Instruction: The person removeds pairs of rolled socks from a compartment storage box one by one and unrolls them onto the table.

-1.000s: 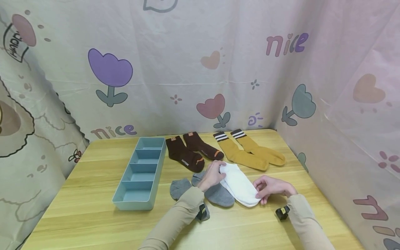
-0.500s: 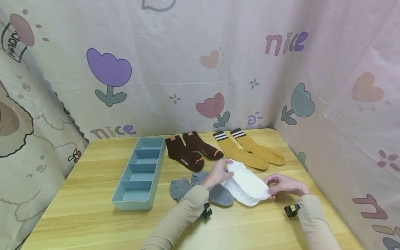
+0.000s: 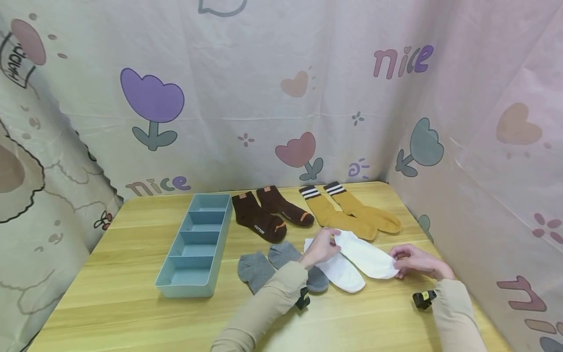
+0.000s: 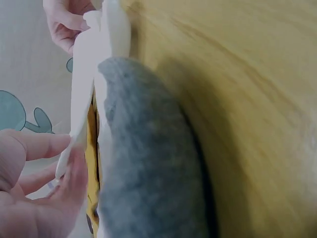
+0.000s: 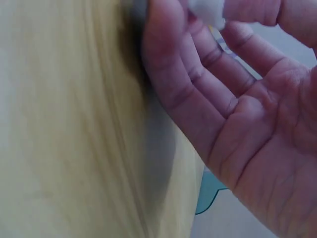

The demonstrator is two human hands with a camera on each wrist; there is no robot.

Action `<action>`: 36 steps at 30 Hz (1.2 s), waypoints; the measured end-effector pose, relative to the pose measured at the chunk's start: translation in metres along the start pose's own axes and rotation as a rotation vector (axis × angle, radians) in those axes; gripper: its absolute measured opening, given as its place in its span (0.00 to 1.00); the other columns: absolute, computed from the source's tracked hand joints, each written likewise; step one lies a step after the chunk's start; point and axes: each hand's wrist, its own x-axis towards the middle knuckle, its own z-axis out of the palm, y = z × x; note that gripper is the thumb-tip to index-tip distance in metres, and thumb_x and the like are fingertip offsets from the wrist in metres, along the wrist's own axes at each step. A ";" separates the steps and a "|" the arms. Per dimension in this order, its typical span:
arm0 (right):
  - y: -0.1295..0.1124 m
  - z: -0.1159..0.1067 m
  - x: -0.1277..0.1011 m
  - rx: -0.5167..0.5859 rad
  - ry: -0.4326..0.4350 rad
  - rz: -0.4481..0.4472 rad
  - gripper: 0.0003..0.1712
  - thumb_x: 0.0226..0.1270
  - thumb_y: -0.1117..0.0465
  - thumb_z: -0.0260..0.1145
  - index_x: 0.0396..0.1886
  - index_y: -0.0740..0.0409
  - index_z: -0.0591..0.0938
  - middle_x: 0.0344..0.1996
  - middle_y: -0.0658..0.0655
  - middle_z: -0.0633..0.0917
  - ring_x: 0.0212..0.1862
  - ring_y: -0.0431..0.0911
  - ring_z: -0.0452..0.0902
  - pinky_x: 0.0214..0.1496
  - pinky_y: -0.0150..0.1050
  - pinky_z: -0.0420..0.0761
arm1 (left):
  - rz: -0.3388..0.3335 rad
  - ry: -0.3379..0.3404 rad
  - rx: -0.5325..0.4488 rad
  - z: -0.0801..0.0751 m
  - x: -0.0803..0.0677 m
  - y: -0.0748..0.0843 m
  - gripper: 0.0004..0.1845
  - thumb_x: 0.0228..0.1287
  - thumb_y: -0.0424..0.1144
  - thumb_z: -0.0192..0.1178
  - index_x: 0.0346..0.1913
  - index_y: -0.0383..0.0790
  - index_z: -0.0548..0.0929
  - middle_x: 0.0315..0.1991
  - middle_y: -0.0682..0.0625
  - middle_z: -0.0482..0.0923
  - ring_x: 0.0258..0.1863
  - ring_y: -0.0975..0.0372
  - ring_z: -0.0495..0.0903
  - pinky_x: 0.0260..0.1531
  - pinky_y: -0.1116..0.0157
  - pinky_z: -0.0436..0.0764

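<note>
My left hand (image 3: 330, 240) pinches the cuff end of a white sock (image 3: 367, 256), and my right hand (image 3: 398, 262) pinches its toe end. Stretched between them, the sock sits just above the table (image 3: 132, 303). A second white sock (image 3: 345, 277) lies flat beside it, partly under it. In the left wrist view the white sock (image 4: 84, 74) runs edge-on from my left fingers (image 4: 34, 146) to my right hand (image 4: 64, 20), beside a grey sock (image 4: 148, 163). The right wrist view shows my right hand (image 5: 223, 29) with its fingers closed on a bit of white sock (image 5: 208, 12).
Two grey socks (image 3: 257, 269) lie left of my left forearm. A brown pair (image 3: 261, 220) and a mustard striped pair (image 3: 352, 217) lie at the back. A blue divided tray (image 3: 166, 286) stands at the left. Printed curtains close in the back and right sides.
Both hands have carried the upper white sock to the right and a little back, off the lower white sock, which now shows on the table.
</note>
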 end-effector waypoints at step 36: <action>-0.011 0.000 -0.008 -0.361 0.124 0.032 0.19 0.47 0.75 0.64 0.43 0.73 0.77 0.29 0.52 0.78 0.27 0.34 0.70 0.25 0.29 0.71 | 0.010 -0.180 0.315 0.009 -0.009 -0.004 0.21 0.67 0.43 0.56 0.61 0.50 0.83 0.62 0.50 0.73 0.69 0.52 0.62 0.71 0.44 0.49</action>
